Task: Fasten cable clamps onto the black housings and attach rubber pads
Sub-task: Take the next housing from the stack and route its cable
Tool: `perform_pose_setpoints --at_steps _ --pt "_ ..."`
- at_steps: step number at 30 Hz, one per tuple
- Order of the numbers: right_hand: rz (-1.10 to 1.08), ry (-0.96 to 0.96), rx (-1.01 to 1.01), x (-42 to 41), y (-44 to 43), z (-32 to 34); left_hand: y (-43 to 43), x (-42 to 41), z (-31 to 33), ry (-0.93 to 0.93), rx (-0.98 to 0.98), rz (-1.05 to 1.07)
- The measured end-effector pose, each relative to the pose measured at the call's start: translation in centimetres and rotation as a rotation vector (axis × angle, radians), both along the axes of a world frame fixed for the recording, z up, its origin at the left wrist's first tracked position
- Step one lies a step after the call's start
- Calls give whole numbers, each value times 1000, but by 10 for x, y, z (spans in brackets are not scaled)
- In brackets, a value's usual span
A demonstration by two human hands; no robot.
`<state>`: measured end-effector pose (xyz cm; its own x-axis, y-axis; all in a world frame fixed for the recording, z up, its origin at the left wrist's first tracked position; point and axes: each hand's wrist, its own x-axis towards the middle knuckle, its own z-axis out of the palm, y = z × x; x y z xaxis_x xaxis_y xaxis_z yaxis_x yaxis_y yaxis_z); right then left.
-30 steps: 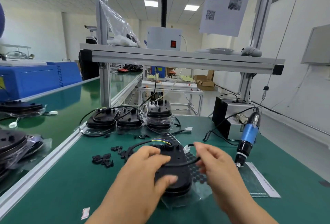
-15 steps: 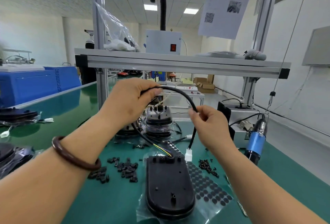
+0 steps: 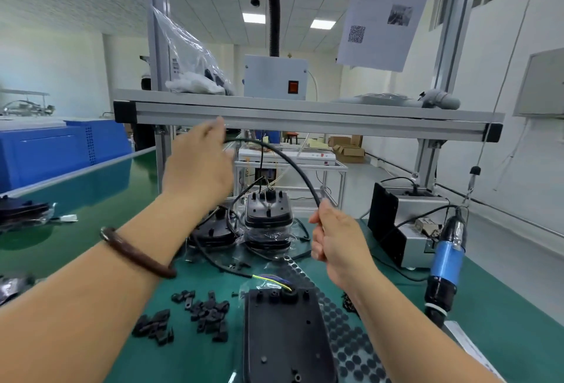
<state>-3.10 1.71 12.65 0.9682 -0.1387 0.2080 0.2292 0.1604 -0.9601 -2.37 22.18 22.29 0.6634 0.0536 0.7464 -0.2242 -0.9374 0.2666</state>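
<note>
A black housing (image 3: 285,337) lies flat on the green mat in front of me, coloured wires leaving its far end. Its black cable (image 3: 293,163) arcs up between my hands. My left hand (image 3: 198,166) is raised, blurred, pinching the cable's upper part. Lower to the right, my right hand (image 3: 335,239) grips the same cable in a fist. Loose black cable clamps (image 3: 195,315) are scattered left of the housing. A sheet of round rubber pads (image 3: 345,337) lies under and right of it.
A stack of wrapped housings (image 3: 267,221) stands behind, with more on the conveyor (image 3: 24,214) at left. A blue electric screwdriver (image 3: 447,263) hangs at right beside a grey power box (image 3: 406,227). An aluminium shelf beam (image 3: 305,120) crosses overhead.
Both hands left the housing and lifted its cable. Since half a second ago my left hand rose higher and leftward, stretching the cable into a wider arc; my right hand stayed lower.
</note>
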Motion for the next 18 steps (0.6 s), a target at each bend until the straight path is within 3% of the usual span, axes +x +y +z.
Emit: perform_pose_setpoints --at_steps 2,5,8,18 --pt "9 14 -49 4 9 13 -22 -6 -7 -148 262 -168" --pt "75 -55 -38 6 19 33 -48 -6 -17 -40 593 -326" --pt "154 -132 12 5 20 47 -43 6 -10 45 612 -322" --pt "232 -357 131 -8 3 80 -23 6 38 -281 611 -390"
